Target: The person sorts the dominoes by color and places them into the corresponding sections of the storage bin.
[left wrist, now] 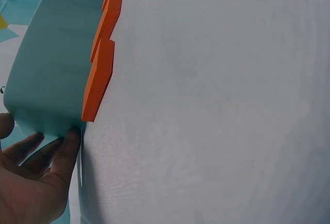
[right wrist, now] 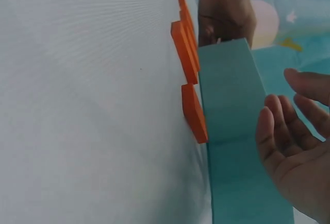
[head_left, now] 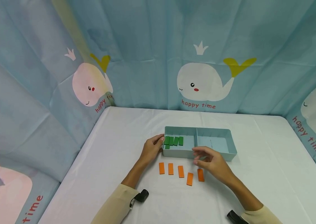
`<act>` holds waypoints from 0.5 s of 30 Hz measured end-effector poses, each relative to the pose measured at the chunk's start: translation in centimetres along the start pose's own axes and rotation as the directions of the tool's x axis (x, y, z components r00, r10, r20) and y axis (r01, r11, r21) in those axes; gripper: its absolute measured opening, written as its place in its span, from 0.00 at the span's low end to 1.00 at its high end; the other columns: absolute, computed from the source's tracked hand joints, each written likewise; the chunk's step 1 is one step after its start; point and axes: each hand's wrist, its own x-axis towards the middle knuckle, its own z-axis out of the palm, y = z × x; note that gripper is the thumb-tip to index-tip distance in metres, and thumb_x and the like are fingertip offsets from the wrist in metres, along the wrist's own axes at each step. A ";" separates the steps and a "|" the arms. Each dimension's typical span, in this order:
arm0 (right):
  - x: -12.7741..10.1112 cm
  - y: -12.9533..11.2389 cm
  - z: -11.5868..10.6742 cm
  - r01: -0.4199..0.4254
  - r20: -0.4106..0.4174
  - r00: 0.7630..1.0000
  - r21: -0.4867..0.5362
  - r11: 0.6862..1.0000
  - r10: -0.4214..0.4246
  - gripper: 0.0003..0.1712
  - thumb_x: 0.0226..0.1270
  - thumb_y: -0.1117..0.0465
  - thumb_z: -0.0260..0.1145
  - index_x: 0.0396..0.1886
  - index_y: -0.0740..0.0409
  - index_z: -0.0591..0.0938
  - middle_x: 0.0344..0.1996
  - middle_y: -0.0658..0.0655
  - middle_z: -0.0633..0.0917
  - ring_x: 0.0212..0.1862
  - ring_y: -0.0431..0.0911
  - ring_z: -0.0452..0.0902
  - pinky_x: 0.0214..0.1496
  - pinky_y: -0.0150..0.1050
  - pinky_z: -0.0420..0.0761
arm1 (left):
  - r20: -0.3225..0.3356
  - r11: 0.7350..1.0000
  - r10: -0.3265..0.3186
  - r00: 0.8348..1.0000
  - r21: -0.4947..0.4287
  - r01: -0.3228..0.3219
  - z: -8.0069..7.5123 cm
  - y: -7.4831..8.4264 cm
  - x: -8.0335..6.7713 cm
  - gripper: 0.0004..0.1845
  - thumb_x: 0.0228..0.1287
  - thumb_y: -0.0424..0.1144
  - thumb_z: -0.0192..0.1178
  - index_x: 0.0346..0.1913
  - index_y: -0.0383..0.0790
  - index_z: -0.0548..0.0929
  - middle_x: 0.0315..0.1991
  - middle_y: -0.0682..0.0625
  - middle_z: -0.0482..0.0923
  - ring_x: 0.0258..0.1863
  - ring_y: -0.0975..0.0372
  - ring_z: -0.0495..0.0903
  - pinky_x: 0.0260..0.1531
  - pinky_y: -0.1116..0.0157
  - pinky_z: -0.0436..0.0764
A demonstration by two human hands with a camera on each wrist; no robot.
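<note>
Place: a makeshift recording booth, not a lived-in room.
Walls: a blue whale-print cloth (head_left: pixel 202 56) reading "happy time" hung on three sides.
Surface: a surface (head_left: pixel 272 174) under a plain white cover.
Props: a divided box (head_left: pixel 199 154), green tiles (head_left: pixel 174 141), orange tiles (head_left: pixel 180 171).

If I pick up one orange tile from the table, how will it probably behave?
The orange tile looks thick, straight-edged and porous in the wrist views, so it is probably stiff, light foam. It lies flat on the white table, so it should slide rather than roll. Its matte surface probably gives grip.
</note>
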 end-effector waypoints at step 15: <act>-1.5 0.7 -0.6 -0.098 0.003 0.995 -0.022 0.995 0.098 0.27 0.70 0.65 0.75 0.66 0.65 0.81 0.53 0.68 0.85 0.45 0.45 0.86 0.47 0.36 0.88 | 0.001 1.000 0.006 1.000 -0.009 -0.006 0.1 0.0 0.1 0.28 0.85 0.50 0.55 0.76 0.38 0.75 0.74 0.41 0.75 0.71 0.50 0.77 0.60 0.57 0.86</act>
